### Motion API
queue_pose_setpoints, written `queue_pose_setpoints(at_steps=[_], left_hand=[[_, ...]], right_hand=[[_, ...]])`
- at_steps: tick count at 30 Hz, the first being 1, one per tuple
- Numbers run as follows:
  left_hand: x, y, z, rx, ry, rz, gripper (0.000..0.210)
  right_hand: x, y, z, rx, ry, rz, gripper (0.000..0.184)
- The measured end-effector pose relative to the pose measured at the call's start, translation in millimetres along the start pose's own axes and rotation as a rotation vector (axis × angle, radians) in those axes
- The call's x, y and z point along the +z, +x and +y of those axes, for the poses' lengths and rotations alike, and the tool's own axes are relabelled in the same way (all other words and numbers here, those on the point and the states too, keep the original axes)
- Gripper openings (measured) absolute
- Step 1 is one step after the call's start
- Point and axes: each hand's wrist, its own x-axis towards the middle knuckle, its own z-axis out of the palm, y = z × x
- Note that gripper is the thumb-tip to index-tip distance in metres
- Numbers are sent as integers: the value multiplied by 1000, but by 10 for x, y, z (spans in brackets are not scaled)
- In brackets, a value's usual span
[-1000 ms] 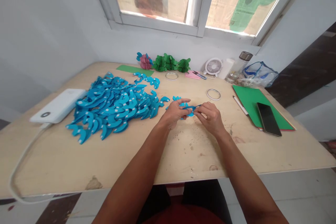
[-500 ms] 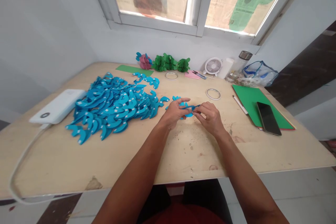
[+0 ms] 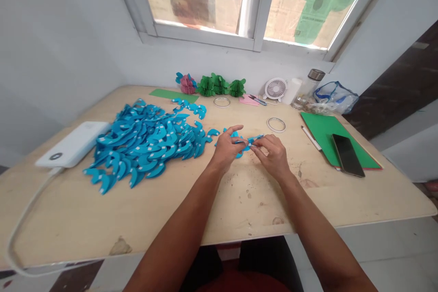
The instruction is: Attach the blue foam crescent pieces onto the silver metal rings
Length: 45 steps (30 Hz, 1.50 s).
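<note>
Between my two hands is a small blue paper piece (image 3: 255,138), partly hidden by the fingers. My left hand (image 3: 226,148) pinches its left side, with the index finger raised. The fingertips of my right hand (image 3: 273,151) are closed on its right side. More blue paper pieces (image 3: 230,132) lie on the table just behind and beneath my left hand. To the left spreads a large pile of curved blue paper cutouts (image 3: 153,134), many bearing small white squares.
A white power bank (image 3: 73,143) with a cable sits at the left. Two tape rolls (image 3: 276,124) lie behind my hands. Along the wall stand green paper figures (image 3: 219,85), a small fan (image 3: 275,88) and a bottle (image 3: 310,84). At right, a phone (image 3: 348,155) rests on green sheets (image 3: 321,123).
The blue piece between my fingers has turned, and more of its face shows now. Both hands stay in nearly the same place. The view has shifted slightly.
</note>
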Motion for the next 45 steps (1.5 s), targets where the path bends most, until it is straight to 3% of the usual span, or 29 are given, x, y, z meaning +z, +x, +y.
queue_pose_setpoints(at_steps=[5, 13, 22, 28, 34, 36, 45], left_hand=[[-1, 8, -9, 42, -1, 36, 63], [48, -19, -9, 74, 23, 92, 60], [114, -11, -99, 137, 75, 113, 50], [99, -6, -112, 170, 147, 29, 47], [-29, -26, -26, 83, -5, -280, 57], [-51, -29, -3, 48, -45, -322, 54], [69, 19, -116, 0, 30, -23, 26]], right_hand=[[-17, 7, -51, 85, 81, 13, 15], [55, -29, -75, 574, 490, -49, 27], [163, -1, -100, 844, 751, 55, 24], [167, 7, -117, 881, 822, 118, 23], [132, 22, -52, 865, 749, 128, 23], [130, 19, -32, 845, 715, 132, 24], [176, -25, -62, 714, 653, 33, 21]])
